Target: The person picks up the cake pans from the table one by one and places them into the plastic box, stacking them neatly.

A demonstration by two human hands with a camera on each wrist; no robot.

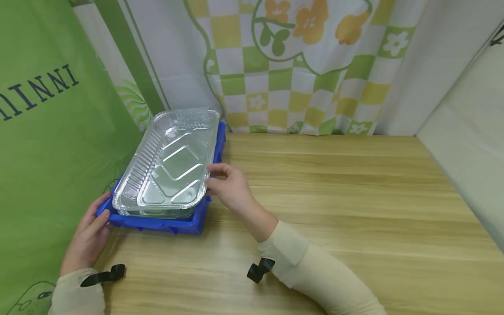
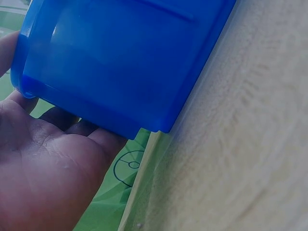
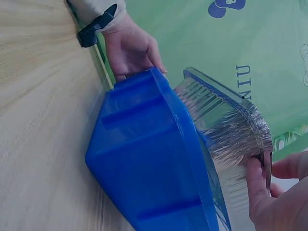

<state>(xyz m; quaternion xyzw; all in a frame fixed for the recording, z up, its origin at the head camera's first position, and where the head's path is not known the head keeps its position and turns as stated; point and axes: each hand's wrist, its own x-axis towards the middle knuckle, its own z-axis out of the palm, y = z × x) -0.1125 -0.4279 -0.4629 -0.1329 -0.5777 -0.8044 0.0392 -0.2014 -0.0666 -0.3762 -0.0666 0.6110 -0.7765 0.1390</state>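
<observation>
A shiny foil tray sits tilted partly inside a blue plastic bin at the left of the table. With thumb and fingers my right hand pinches the foil tray's right rim; the right wrist view shows that rim raised above the bin's edge. My left hand grips the near left corner of the bin, thumb on top of the rim and fingers on the outer side. In the left wrist view the bin's wall fills the upper part, above the palm.
The wooden table stretches to the right of the bin. A green cloth hangs close along the left side, and a checked curtain hangs behind the table. A pale wall panel borders the right.
</observation>
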